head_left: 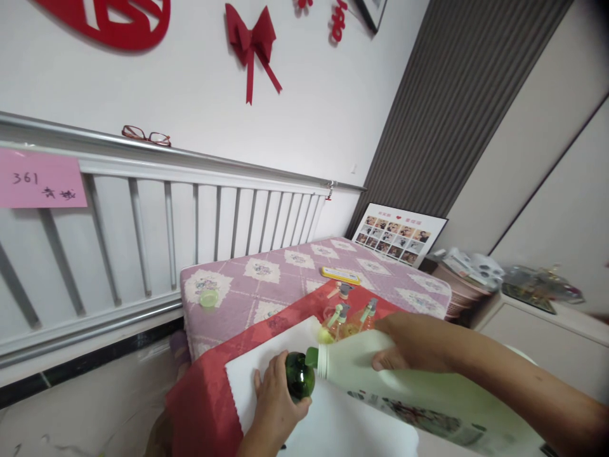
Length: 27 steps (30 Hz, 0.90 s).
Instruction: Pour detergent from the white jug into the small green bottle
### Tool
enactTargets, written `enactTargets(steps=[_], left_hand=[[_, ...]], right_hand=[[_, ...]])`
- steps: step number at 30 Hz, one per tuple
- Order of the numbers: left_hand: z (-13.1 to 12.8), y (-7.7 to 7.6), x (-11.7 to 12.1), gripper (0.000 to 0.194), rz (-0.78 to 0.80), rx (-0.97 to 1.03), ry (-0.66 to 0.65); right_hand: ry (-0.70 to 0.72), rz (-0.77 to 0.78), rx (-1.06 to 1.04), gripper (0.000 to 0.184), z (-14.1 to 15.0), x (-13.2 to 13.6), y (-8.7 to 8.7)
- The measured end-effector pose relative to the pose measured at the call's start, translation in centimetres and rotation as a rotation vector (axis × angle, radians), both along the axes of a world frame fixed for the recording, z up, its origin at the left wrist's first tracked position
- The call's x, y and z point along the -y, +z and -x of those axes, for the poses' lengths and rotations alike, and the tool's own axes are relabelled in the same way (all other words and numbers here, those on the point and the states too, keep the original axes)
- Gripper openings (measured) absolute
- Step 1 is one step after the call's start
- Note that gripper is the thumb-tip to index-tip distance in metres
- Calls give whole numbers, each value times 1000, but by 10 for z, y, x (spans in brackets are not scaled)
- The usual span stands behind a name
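Observation:
My left hand (278, 400) is wrapped round a small dark green see-through bottle (299, 377) above a white sheet (257, 352). A large pale green jug (354, 362) lies tilted over, with my right hand (404, 343) gripping it from above. Its green spout (312, 357) is right at the small bottle's mouth; whether liquid flows cannot be made out. Just behind the jug's neck stand several clear pump bottles (337, 320) with grey and green tops. A light green cap (209, 298) sits on the tablecloth at the far left.
Red cloth (204, 387) lies under the white sheet, on a purple patterned tablecloth (280, 276). Farther back are a yellow flat case (340, 275) and a photo board (399, 235). A white radiator (204, 222) runs along the wall, with glasses (146, 136) on top.

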<state>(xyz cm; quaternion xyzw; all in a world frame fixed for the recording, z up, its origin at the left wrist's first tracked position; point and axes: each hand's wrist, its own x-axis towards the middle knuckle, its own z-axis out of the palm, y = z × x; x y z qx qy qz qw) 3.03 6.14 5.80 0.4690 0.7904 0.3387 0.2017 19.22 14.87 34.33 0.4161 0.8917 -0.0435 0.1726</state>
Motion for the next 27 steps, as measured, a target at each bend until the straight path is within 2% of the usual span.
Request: enactTargets(steps=[4,13,20,27], left_hand=[[0,0,0,85,-2,-2,-3],[0,0,0,84,2,3,-4],[0,-6,-2,85,-24,2,2],[-1,-3,0,85,-29,4,0]], right_hand=[[-45,54,13,34,2,2,2],[-47,54,17,37,4,0,1],[-59,53,-3,33,4,-1,1],[-64,67,16,34,2,-3,0]])
